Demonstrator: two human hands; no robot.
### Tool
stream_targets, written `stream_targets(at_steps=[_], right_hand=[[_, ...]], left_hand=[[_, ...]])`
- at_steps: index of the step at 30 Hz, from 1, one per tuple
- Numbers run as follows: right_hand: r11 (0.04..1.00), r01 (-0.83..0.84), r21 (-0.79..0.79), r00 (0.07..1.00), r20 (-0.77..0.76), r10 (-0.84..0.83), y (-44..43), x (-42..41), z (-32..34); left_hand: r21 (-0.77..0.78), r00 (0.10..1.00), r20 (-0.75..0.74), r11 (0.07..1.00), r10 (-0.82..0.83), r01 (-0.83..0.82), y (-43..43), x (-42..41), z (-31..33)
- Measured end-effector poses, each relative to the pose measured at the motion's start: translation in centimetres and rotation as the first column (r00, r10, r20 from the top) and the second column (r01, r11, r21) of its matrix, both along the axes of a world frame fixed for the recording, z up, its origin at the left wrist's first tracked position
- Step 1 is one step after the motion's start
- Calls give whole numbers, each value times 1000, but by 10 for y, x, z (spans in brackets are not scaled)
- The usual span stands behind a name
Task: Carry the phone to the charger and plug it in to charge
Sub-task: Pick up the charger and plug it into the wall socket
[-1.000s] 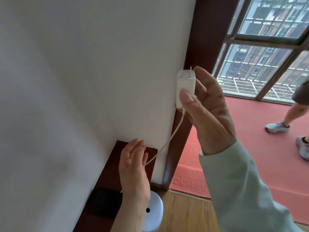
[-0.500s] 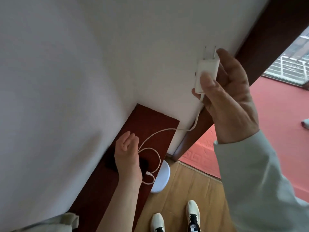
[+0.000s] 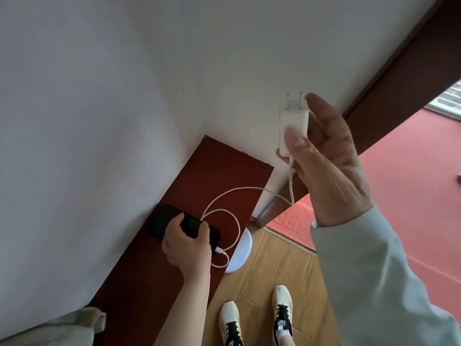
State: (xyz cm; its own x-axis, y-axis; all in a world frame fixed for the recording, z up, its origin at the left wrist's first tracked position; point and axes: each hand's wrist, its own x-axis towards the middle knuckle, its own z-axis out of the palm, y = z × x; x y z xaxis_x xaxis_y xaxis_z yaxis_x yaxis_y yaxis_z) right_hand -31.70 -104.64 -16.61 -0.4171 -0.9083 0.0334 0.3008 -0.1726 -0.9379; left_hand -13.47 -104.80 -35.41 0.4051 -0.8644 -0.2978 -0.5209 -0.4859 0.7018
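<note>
Above the dark red shelf [image 3: 139, 278], the right hand [image 3: 324, 161] is pinching the white charger [image 3: 293, 126] between thumb and fingers, while the left hand [image 3: 185, 245] is curling around the black phone [image 3: 164, 221] lying on the shelf, cable [image 3: 234, 221] attached.

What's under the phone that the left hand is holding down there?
The phone lies flat on a dark red-brown wooden shelf against the wall. The left hand grips it from above, hiding its near part. Whether anything lies beneath the phone cannot be seen.

Black phone [image 3: 174, 224] flat on shelf [image 3: 217, 168], white charger [image 3: 293, 128] aloft, prongs up.
</note>
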Motion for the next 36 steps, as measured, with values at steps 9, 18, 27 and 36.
stream_targets(at_steps=[9, 18, 27, 36], right_hand=[[997, -18, 69, 1000, -18, 19, -2, -4, -28], [994, -59, 87, 998, -18, 60, -4, -4, -41], [994, -79, 79, 997, -17, 81, -8, -11, -32], [972, -216, 96, 976, -19, 219, -17, -2, -32]], left_hand=[[23, 982, 182, 998, -54, 51, 3, -8, -14], [37, 954, 286, 996, -92, 85, -3, -14, -26], [129, 929, 337, 985, -152, 115, 1, -7, -26], [134, 946, 322, 991, -45, 1, 9, -6, -15]])
